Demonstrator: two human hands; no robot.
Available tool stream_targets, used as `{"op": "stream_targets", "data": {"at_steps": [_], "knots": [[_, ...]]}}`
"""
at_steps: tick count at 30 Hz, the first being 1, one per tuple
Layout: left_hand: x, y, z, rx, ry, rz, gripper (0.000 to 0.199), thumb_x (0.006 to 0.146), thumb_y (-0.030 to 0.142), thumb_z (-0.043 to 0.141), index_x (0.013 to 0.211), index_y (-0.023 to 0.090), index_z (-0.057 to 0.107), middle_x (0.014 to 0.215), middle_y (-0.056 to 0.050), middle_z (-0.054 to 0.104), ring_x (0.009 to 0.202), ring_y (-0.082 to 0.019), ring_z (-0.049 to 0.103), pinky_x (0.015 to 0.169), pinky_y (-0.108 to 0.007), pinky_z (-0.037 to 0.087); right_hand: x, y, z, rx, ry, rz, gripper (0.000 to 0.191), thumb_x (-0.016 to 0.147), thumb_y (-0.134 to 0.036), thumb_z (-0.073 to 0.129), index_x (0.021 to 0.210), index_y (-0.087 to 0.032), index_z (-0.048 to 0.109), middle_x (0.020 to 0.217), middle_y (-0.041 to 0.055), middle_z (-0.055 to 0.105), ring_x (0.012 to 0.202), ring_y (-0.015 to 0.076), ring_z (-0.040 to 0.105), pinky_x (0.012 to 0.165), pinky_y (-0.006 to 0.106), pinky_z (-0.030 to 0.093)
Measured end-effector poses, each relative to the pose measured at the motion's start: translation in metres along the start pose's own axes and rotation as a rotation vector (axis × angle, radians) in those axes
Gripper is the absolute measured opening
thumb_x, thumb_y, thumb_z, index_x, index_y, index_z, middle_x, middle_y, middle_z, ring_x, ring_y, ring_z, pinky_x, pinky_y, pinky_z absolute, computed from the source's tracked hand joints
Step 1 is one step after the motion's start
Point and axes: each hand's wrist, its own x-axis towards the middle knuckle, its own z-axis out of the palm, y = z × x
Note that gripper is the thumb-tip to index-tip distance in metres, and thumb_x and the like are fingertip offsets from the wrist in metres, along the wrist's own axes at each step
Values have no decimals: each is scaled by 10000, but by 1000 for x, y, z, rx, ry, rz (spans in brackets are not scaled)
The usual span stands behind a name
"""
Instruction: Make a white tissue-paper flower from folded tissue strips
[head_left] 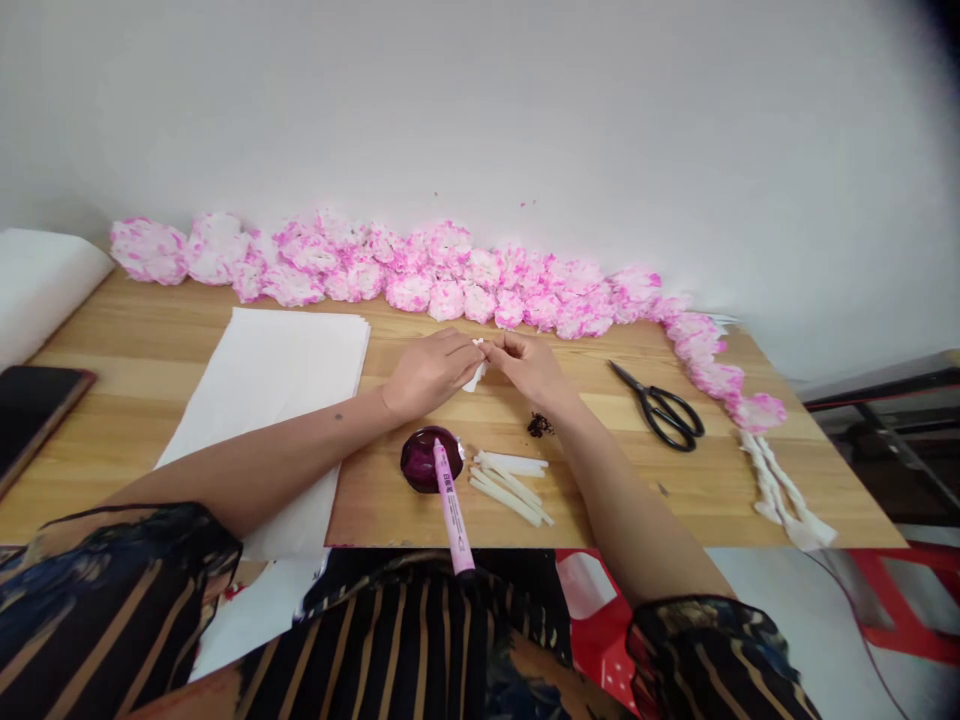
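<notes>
In the middle of the table, my left hand (433,370) and my right hand (527,368) meet at the fingertips around a small piece of white paper (475,377). Both hands are closed on it, and part of it hides behind my fingers. Just below them stands a small dark bowl (415,462) of purple liquid, with a pink marker (453,510) leaning over its rim. Several pale glue sticks (510,485) lie to the right of the bowl. Near my right wrist sits a little heap of dark bits (539,425).
Several pink-and-white paper flowers (448,297) line the wall and curve down the right side. Black scissors (664,412) lie to the right, beyond them twisted white paper (772,490). White sheets (281,370) are stacked at left, near a phone (37,410) and a white roll (45,285).
</notes>
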Motion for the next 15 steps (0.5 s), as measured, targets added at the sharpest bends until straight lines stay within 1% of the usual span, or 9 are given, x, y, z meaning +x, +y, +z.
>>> {"op": "stream_targets", "data": {"at_steps": [2, 3, 5, 8, 10, 12, 14, 15], "knots": [[0, 0, -1, -19, -37, -36, 319, 990, 217, 454, 744, 149, 645, 737, -56, 682, 699, -144, 574, 676, -260, 415, 0, 1, -1, 66, -32, 20, 316, 825, -483, 610, 701, -194, 573, 645, -40, 507, 590, 106, 413, 573, 269, 318], [0, 0, -1, -45, -48, -88, 315, 981, 215, 463, 730, 150, 642, 726, -55, 675, 694, -144, 570, 668, -263, 407, 0, 1, -1, 84, -29, 24, 302, 826, -473, 611, 714, -194, 574, 652, -39, 513, 587, 104, 419, 572, 268, 324], [1, 0, -2, -147, -60, -265, 273, 943, 203, 500, 717, 150, 643, 708, -45, 663, 676, -139, 561, 647, -261, 393, -1, -1, -1, 105, -5, 15, 274, 841, -447, 600, 733, -198, 567, 649, -38, 525, 580, 105, 441, 572, 267, 341], [2, 2, -3, -403, -68, -596, 173, 875, 210, 557, 761, 148, 671, 727, -22, 679, 633, -113, 546, 611, -236, 391, -2, -3, 0, 118, -1, -33, 223, 874, -407, 568, 781, -205, 561, 634, -40, 532, 583, 114, 478, 582, 267, 367], [4, 4, -3, -553, -68, -767, 153, 845, 236, 573, 787, 146, 682, 739, -9, 686, 616, -100, 539, 589, -217, 395, -3, -4, 1, 97, -8, -77, 210, 892, -399, 552, 813, -205, 564, 647, -38, 535, 595, 117, 479, 589, 267, 370], [4, 4, -3, -650, -81, -852, 164, 823, 265, 574, 787, 143, 677, 731, -4, 675, 610, -97, 534, 573, -207, 397, -3, -4, 0, 36, -1, -132, 204, 906, -395, 546, 841, -203, 573, 697, -24, 560, 622, 125, 487, 601, 273, 372], [5, 3, -3, -718, -111, -881, 170, 798, 280, 570, 772, 141, 664, 705, 1, 648, 602, -96, 524, 558, -203, 393, -3, -5, 0, -58, 23, -226, 186, 917, -375, 544, 859, -202, 583, 776, 3, 598, 689, 145, 524, 647, 288, 394], [5, 2, -3, -749, -127, -880, 172, 788, 284, 565, 764, 140, 658, 691, 3, 632, 598, -95, 517, 552, -202, 389, -2, -5, -1, -109, 40, -292, 173, 923, -358, 542, 864, -202, 588, 835, 24, 621, 755, 162, 553, 697, 302, 413]]}}
